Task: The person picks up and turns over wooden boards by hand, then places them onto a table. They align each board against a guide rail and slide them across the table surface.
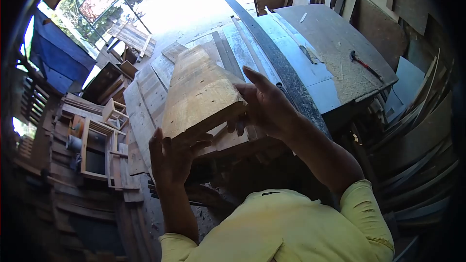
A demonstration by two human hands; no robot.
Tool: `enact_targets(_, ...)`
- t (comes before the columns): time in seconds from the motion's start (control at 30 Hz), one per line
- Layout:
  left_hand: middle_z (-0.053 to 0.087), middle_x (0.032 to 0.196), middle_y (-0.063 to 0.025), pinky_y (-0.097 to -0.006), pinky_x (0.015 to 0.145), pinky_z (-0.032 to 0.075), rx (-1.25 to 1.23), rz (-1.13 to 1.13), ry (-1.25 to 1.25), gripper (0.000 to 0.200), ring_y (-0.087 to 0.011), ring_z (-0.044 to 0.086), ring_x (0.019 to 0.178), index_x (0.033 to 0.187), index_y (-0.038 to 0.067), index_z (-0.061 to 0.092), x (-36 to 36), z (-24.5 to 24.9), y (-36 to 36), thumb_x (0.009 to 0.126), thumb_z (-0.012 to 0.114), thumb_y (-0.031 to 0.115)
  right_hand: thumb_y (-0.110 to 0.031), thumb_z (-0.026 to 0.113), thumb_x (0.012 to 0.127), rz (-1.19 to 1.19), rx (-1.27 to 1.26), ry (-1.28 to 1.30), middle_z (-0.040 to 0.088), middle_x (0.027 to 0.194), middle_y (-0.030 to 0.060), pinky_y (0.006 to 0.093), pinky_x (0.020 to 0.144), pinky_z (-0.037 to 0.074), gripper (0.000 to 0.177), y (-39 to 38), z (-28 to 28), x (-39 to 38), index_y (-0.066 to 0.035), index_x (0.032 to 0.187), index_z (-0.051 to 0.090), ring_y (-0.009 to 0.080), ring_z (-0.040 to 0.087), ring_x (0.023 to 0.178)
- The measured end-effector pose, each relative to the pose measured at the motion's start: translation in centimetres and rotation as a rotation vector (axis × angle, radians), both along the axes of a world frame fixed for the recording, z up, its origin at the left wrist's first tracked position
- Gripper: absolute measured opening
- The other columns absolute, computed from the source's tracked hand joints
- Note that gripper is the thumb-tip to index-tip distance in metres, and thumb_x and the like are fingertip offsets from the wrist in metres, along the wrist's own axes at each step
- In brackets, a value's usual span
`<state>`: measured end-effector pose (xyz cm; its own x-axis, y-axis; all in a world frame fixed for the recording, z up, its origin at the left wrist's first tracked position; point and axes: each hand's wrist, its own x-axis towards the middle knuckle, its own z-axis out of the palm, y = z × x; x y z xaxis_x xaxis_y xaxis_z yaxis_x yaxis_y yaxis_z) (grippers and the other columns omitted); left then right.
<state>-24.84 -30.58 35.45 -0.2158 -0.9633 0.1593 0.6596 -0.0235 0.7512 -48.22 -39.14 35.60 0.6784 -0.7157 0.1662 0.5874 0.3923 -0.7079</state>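
Note:
A thick, pale wooden plank (201,92) points away from me, its near end raised between my two hands. My left hand (174,157) grips the near left corner, fingers under the end and thumb at the side. At the near right corner my right hand (264,99) holds the edge, its thumb sticking up and its fingers curled beneath. Small dark nail holes or knots dot the plank's upper face. Just right of my right hand runs a long dark metal fence (272,56) across the saw table.
A toothed saw blade (308,54) rises from the table (335,24), with sawdust (342,73) around it. A hammer (366,65) with a red-and-black handle lies at the right. A wooden frame (97,148) stands at the left. Boards (412,131) lean along the right side.

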Motion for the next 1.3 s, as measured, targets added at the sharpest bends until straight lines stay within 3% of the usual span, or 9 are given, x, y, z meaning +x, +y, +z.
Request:
enact_targets(0.33, 0.058, 0.122, -0.0285, -0.0508, 0.093, 0.047, -0.022, 0.066, -0.069, 0.072, -0.0435, 0.060, 0.104, 0.131, -0.008, 0.046, -5.4, 0.4, -2.1, 0.097, 0.034, 0.054, -0.060, 0.033, 0.096, 0.142, -0.031, -0.012, 0.067, 0.099, 0.0188, 0.0359, 0.064, 0.059, 0.077, -4.4, -0.3, -4.8, 0.007, 0.132, 0.043, 0.0248, 0.069, 0.074)
enact_targets(0.5, 0.052, 0.131, -0.0263, -0.0577, 0.096, 0.045, 0.250, 0.128, -0.054, 0.065, -0.0504, 0.057, 0.109, 0.138, -0.005, 0.036, -8.7, -3.5, -1.2, 0.089, 0.053, 0.033, -0.057, 0.033, 0.098, 0.156, 0.034, 0.124, 0.067, 0.107, 0.0163, 0.0330, 0.071, 0.058, 0.073, -5.5, -5.4, -8.8, 0.006, 0.134, 0.045, 0.0205, 0.069, 0.086)
enact_targets(0.63, 0.059, 0.121, -0.0127, -0.0468, 0.087, 0.051, 0.632, 0.077, -0.156, 0.052, -0.0289, 0.059, 0.111, 0.132, 0.000, 0.044, -10.4, -11.7, -0.8, 0.087, 0.060, 0.020, -0.063, 0.041, 0.094, 0.003, 0.326, 0.427, 0.069, 0.085, 0.0081, 0.0235, 0.060, 0.049, 0.072, -3.6, -12.3, -12.2, -0.001, 0.129, 0.056, 0.0082, 0.062, 0.067)
enact_targets(0.73, 0.059, 0.116, -0.0066, -0.0375, 0.077, 0.050, 0.745, 0.203, -0.494, 0.047, -0.0229, 0.060, 0.103, 0.133, 0.007, 0.045, -14.1, -15.0, -1.5, 0.092, 0.059, 0.024, -0.066, 0.040, 0.093, -0.018, 0.328, 0.469, 0.065, 0.078, 0.0098, 0.0277, 0.059, 0.054, 0.074, -3.8, -20.6, -14.3, -0.005, 0.130, 0.055, 0.0153, 0.062, 0.064)
enact_targets(0.83, 0.056, 0.118, -0.0052, -0.0340, 0.076, 0.047, 0.717, 0.062, -0.523, 0.046, -0.0214, 0.058, 0.103, 0.134, 0.012, 0.044, -14.7, -18.6, -1.7, 0.095, 0.058, 0.030, -0.067, 0.038, 0.093, -0.235, 0.271, 0.671, 0.069, 0.091, 0.0139, 0.0292, 0.062, 0.054, 0.079, -2.7, -23.3, -19.2, 0.001, 0.131, 0.052, 0.0196, 0.066, 0.074)
enact_targets(0.97, 0.053, 0.123, -0.0072, -0.0350, 0.080, 0.046, 0.763, -0.020, -0.533, 0.045, -0.0236, 0.054, 0.109, 0.134, 0.010, 0.043, -13.7, -22.1, -1.2, 0.097, 0.054, 0.032, -0.065, 0.038, 0.094, -0.662, 0.502, 0.321, 0.069, 0.087, 0.0138, 0.0300, 0.060, 0.055, 0.071, -0.7, -26.0, -32.9, -0.002, 0.120, 0.058, 0.0192, 0.067, 0.070)
enact_targets(1.13, 0.059, 0.120, -0.0044, -0.0297, 0.062, 0.053, 1.057, 0.013, -0.295, 0.055, -0.0246, 0.060, 0.100, 0.133, 0.021, 0.046, -13.9, -21.8, -3.1, 0.091, 0.054, 0.055, -0.057, 0.043, 0.095, -1.318, 0.766, 0.370, 0.068, 0.082, 0.0078, 0.0278, 0.057, 0.053, 0.055, 0.9, -34.8, -48.9, -0.006, 0.108, 0.059, 0.0137, 0.065, 0.066)
enact_targets(1.27, 0.057, 0.124, -0.0069, -0.0315, 0.052, 0.055, 1.088, -0.029, -0.236, 0.062, -0.0266, 0.063, 0.096, 0.135, 0.020, 0.044, -14.6, -21.9, -3.9, 0.089, 0.052, 0.060, -0.050, 0.051, 0.094, -1.387, 0.871, 0.557, 0.066, 0.084, 0.0041, 0.0317, 0.060, 0.053, 0.045, -0.9, -44.2, -57.9, -0.008, 0.107, 0.061, 0.0151, 0.065, 0.071)
enact_targets(1.3, 0.055, 0.129, -0.0097, -0.0383, 0.069, 0.058, 1.027, -0.166, -0.096, 0.069, -0.0290, 0.060, 0.108, 0.139, 0.016, 0.041, -17.7, -19.6, -4.7, 0.090, 0.047, 0.064, -0.050, 0.051, 0.094, -1.400, 0.860, 0.559, 0.066, 0.084, 0.0041, 0.0317, 0.060, 0.053, 0.045, -1.9, -47.0, -60.3, -0.008, 0.107, 0.061, 0.0151, 0.065, 0.071)
